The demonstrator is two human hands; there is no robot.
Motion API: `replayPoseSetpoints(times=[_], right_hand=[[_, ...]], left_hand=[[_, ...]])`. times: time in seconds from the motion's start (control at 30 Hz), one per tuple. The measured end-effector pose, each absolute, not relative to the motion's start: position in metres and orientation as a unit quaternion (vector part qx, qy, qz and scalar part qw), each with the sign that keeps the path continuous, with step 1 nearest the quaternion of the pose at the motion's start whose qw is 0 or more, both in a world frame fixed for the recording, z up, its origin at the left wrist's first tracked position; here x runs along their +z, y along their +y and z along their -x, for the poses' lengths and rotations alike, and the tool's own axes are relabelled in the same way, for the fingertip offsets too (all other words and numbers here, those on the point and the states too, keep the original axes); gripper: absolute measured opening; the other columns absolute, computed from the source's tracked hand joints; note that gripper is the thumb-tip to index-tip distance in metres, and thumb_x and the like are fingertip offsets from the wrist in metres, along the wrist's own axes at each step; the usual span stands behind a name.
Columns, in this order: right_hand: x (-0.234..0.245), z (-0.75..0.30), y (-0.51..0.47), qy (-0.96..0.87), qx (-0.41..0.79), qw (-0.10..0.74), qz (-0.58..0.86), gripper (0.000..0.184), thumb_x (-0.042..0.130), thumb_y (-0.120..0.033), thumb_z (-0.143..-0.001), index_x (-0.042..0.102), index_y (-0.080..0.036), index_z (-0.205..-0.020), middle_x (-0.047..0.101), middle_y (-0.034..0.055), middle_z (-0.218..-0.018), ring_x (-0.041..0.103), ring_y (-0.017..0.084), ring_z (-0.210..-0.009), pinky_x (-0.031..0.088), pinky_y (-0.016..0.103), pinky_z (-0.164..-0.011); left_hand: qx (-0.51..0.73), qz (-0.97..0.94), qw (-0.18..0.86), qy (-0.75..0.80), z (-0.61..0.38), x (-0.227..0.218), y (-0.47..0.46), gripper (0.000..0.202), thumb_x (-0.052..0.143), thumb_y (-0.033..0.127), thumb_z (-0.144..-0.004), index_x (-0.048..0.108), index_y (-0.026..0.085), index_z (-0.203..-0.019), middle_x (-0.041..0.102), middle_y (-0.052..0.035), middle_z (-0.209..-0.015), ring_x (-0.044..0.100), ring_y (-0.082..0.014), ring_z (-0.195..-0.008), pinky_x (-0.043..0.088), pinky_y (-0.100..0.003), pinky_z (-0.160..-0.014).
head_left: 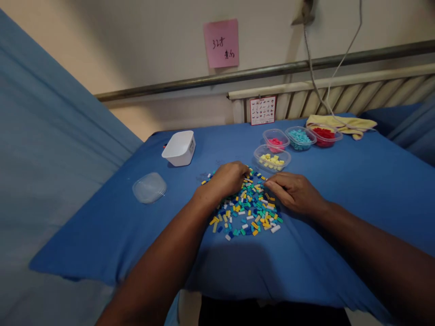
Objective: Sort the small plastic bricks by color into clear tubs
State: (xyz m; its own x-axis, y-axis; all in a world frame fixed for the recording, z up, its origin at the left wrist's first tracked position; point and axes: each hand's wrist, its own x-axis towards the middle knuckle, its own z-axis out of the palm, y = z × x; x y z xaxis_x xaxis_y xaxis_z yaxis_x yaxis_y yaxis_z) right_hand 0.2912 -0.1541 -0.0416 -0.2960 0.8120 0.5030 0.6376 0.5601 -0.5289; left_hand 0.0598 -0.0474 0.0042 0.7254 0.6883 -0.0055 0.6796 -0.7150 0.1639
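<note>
A heap of small coloured bricks (249,213) in yellow, green, blue and white lies on the blue-covered table (340,190). My left hand (227,179) rests on the heap's far left side with its fingers curled down into the bricks. My right hand (292,192) lies at the heap's right edge, fingers pinched together near a brick; what they hold is too small to make out. Just beyond the heap stands a clear tub of yellow bricks (272,159).
Behind stand clear tubs of pink bricks (276,139), light blue bricks (300,137) and red bricks (324,135). A white box (179,147) and a clear lid (149,187) lie at the left. A yellow cloth (343,123) and hanging cables are at the back right.
</note>
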Motion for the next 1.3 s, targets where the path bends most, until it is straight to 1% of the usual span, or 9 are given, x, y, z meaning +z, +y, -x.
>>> replayPoseSetpoints(times=[0.27,0.47,0.57,0.7,0.87,1.0,1.13,1.2,1.3], right_hand=[[-0.040,-0.290,-0.153,-0.788,0.135,0.385,0.461,0.041,0.052,-0.037,-0.115,0.064,-0.022,-0.078,0.069,0.0032,-0.075,0.064,0.018,-0.071,0.046,0.033,-0.071],[-0.038,-0.290,-0.153,-0.780,0.130,0.398,0.465,0.043,0.052,-0.037,-0.114,0.059,-0.024,-0.074,0.065,0.0018,-0.072,0.061,0.018,-0.069,0.045,0.033,-0.071],[-0.037,-0.292,-0.153,-0.777,0.126,0.397,0.472,0.043,0.052,-0.038,-0.114,0.060,-0.024,-0.074,0.066,0.0021,-0.072,0.061,0.018,-0.069,0.045,0.034,-0.070],[-0.038,-0.293,-0.152,-0.776,0.123,0.398,0.474,0.043,0.053,-0.038,-0.113,0.066,-0.023,-0.075,0.069,0.0024,-0.072,0.064,0.018,-0.069,0.047,0.034,-0.071],[-0.039,-0.290,-0.153,-0.766,0.151,0.420,0.463,0.029,0.060,-0.036,-0.110,0.077,-0.024,-0.090,0.081,0.0043,-0.088,0.074,0.021,-0.081,0.053,0.034,-0.078],[-0.040,-0.289,-0.153,-0.769,0.150,0.412,0.465,0.030,0.060,-0.036,-0.111,0.077,-0.023,-0.090,0.081,0.0048,-0.088,0.074,0.021,-0.081,0.053,0.034,-0.079],[-0.043,-0.290,-0.152,-0.767,0.146,0.402,0.478,0.031,0.061,-0.036,-0.110,0.076,-0.023,-0.087,0.080,0.0041,-0.085,0.073,0.020,-0.078,0.051,0.033,-0.075],[-0.045,-0.291,-0.151,-0.768,0.143,0.397,0.482,0.031,0.061,-0.036,-0.110,0.076,-0.023,-0.087,0.079,0.0039,-0.084,0.072,0.020,-0.077,0.050,0.033,-0.074],[-0.046,-0.293,-0.150,-0.769,0.141,0.394,0.484,0.030,0.061,-0.036,-0.110,0.076,-0.022,-0.087,0.079,0.0036,-0.083,0.071,0.019,-0.075,0.049,0.033,-0.071]], left_hand=[[0.041,-0.903,0.047,0.425,-0.063,0.019,-0.051,0.036,0.055,0.016,-0.100,0.082,0.019,-0.122,0.080,-0.0127,-0.123,0.075,-0.0263,-0.109,0.058,-0.036,-0.100],[0.067,-0.914,0.087,0.392,-0.079,0.019,-0.037,0.035,0.056,0.014,-0.097,0.086,0.016,-0.116,0.079,-0.0146,-0.118,0.074,-0.0264,-0.108,0.058,-0.036,-0.102],[0.106,-0.889,0.196,0.400,-0.074,0.014,-0.030,0.031,0.059,0.013,-0.094,0.086,0.018,-0.109,0.082,-0.0092,-0.111,0.075,-0.0227,-0.102,0.058,-0.034,-0.099],[0.200,-0.733,0.468,0.452,-0.063,0.011,-0.033,0.017,0.069,0.023,-0.095,0.080,0.016,-0.106,0.077,-0.0024,-0.086,0.066,-0.0121,-0.069,0.056,-0.025,-0.071],[0.265,-0.597,0.631,0.419,-0.056,0.011,-0.048,0.031,0.091,0.030,-0.080,0.076,0.014,-0.102,0.077,-0.0047,-0.092,0.071,-0.0115,-0.076,0.059,-0.026,-0.077],[0.262,-0.663,0.536,0.452,-0.060,0.014,-0.048,0.023,0.084,0.032,-0.085,0.078,0.014,-0.098,0.072,-0.0002,-0.078,0.062,-0.0100,-0.065,0.053,-0.023,-0.068],[0.141,-0.818,0.278,0.484,-0.080,0.018,-0.038,0.017,0.071,0.028,-0.093,0.083,0.017,-0.093,0.078,-0.0042,-0.081,0.066,-0.0154,-0.069,0.050,-0.027,-0.068],[0.056,-0.863,0.170,0.473,-0.093,0.018,-0.034,0.014,0.071,0.023,-0.089,0.084,0.018,-0.088,0.081,-0.0071,-0.083,0.071,-0.0197,-0.076,0.052,-0.029,-0.073],[0.007,-0.873,0.123,0.472,-0.106,0.017,-0.029,0.008,0.075,0.015,-0.079,0.083,0.019,-0.079,0.081,-0.0101,-0.079,0.073,-0.0240,-0.079,0.054,-0.031,-0.077]])
